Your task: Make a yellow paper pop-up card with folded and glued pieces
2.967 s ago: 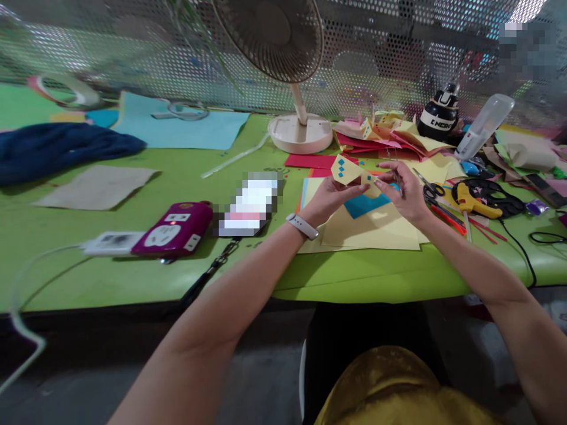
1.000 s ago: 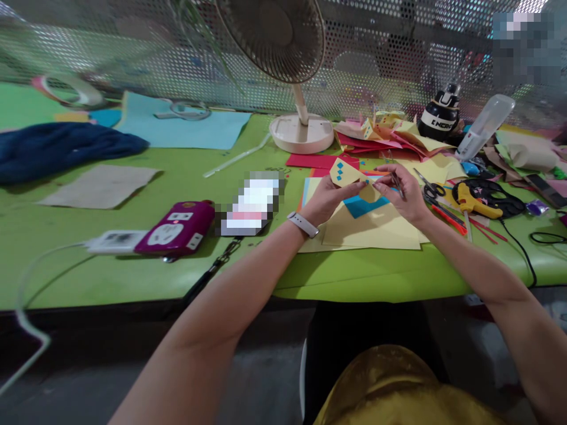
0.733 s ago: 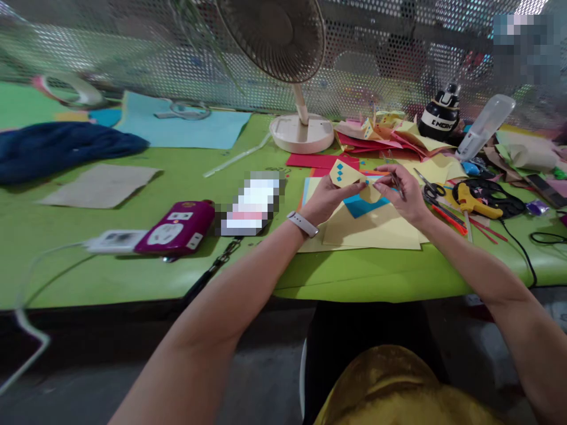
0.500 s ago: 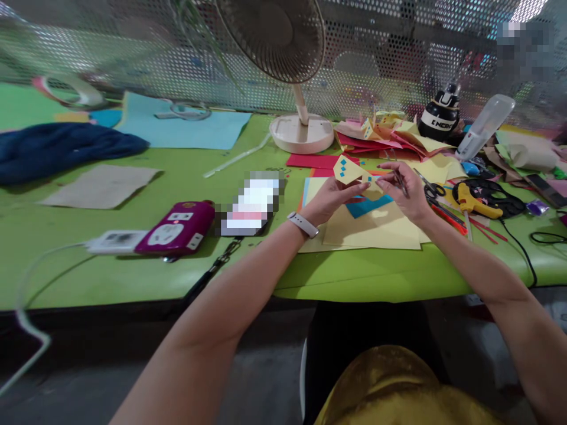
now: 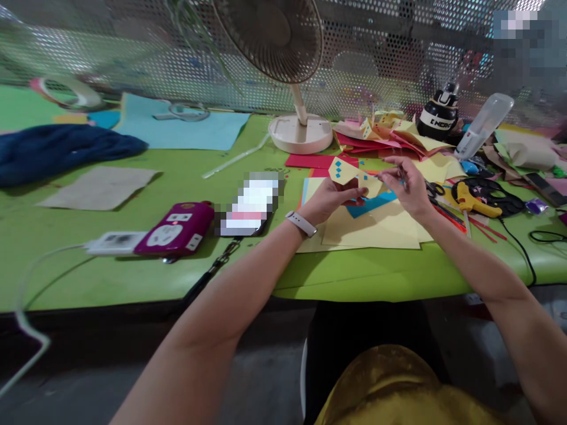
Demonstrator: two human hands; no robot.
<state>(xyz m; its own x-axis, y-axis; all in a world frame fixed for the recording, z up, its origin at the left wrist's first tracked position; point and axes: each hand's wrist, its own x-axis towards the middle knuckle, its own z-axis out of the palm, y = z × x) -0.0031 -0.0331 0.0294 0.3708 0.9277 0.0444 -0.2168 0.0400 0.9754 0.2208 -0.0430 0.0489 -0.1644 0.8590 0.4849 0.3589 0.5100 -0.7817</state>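
Note:
My left hand (image 5: 325, 199), with a pale watch band on its wrist, grips a folded yellow paper piece (image 5: 343, 171) decorated with small blue diamonds. Fingers and thumb pinch its lower edge. Just to the right, my right hand (image 5: 410, 188) is raised with bent fingers around a thin metallic tool (image 5: 401, 172), mostly hidden by the fingers. Its fingertips are a little apart from the yellow paper piece. Under both hands lie yellow paper sheets (image 5: 370, 231) and a blue paper strip (image 5: 374, 203).
A phone (image 5: 250, 203) and purple power socket (image 5: 175, 227) lie left. Behind stands a fan (image 5: 301, 136). To the right are a yellow glue gun (image 5: 476, 200), scissors (image 5: 436, 188), a black bottle (image 5: 438, 115) and paper scraps (image 5: 398, 141). Red paper (image 5: 310, 161) lies behind my hands.
My right hand has lifted slightly and moved away to the right from the paper piece. My left hand still holds the paper, shifted slightly left.

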